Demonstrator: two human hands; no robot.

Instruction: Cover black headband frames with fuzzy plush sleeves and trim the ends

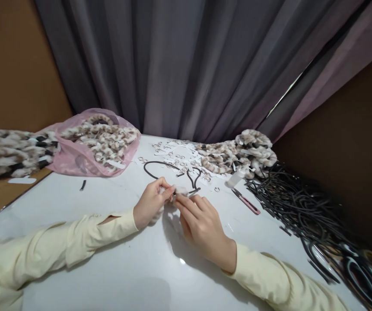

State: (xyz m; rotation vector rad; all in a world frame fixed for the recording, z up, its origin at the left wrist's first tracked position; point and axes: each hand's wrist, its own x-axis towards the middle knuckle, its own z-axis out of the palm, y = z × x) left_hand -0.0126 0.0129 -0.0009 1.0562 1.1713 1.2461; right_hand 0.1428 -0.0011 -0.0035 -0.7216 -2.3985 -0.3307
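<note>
Hands close together over white tabletop (108, 276), head view. Pinching fluffy fur pc. (181, 189) btwn thumb & index of L hand (153, 203); at same spot, touching it w/ bent fingers of R hand (201, 222), thumb mostly hidden, so can't tell if pinching too. Fur pc. approx. mid-table, w/ sm. dark bit at fingertips, too blurred to name. More fur showing under L hand; can't tell if same pc. On both arms, pale-yellow sleeves (85, 237).

Just beyond hands: thin blk. cords (164, 163), 1 in wide open curve. Farther back, scattered sm. ring-like loops (182, 164) & white paper bits (189, 151). Left of those: open pink plastic bag (71, 166) holding spotted brown-&-white fur loops (108, 142); beside it, far L, another fur heap (7, 151) w/ white tag (22, 180) at front. In front of bag, short blk. tube (82, 185). Back R: 3rd fur pile (253, 139), sm. translucent bottle (236, 177), then, nearer, pink-handled thread snips (248, 203). Along R edge, big tangle of blk. cord lengths (286, 198). At rear, gray curtain (173, 65) in folds.
</note>
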